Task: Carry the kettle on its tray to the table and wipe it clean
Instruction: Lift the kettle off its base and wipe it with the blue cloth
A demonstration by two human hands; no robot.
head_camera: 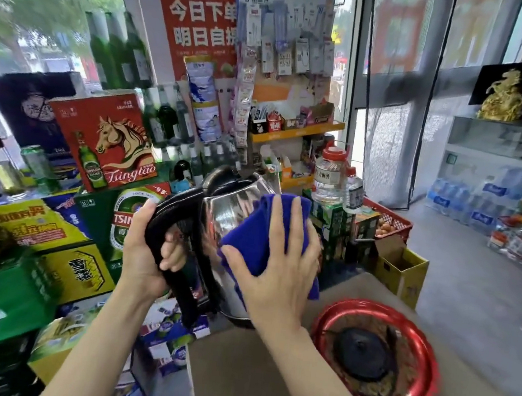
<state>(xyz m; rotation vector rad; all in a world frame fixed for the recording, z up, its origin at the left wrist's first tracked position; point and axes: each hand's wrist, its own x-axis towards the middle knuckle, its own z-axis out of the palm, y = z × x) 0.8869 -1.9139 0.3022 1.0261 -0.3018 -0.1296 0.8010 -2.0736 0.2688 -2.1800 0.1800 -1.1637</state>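
Observation:
A shiny steel kettle [218, 219] with a black handle is held up in the air above the left end of the table. My left hand [146, 246] is wrapped around the black handle. My right hand [281, 265] presses a folded blue cloth [259, 230] flat against the kettle's side, covering much of the steel body. The round red tray [423, 356] lies on the brown table [264, 387] at the right, with the kettle's black base [362, 352] sitting in it.
Stacked beer cartons [103, 144] and green crates fill the left side. A display rack [284, 70] with hanging goods stands behind. A red basket [390, 222] and a yellow open box [401, 272] sit beyond the table. Grey floor opens to the right.

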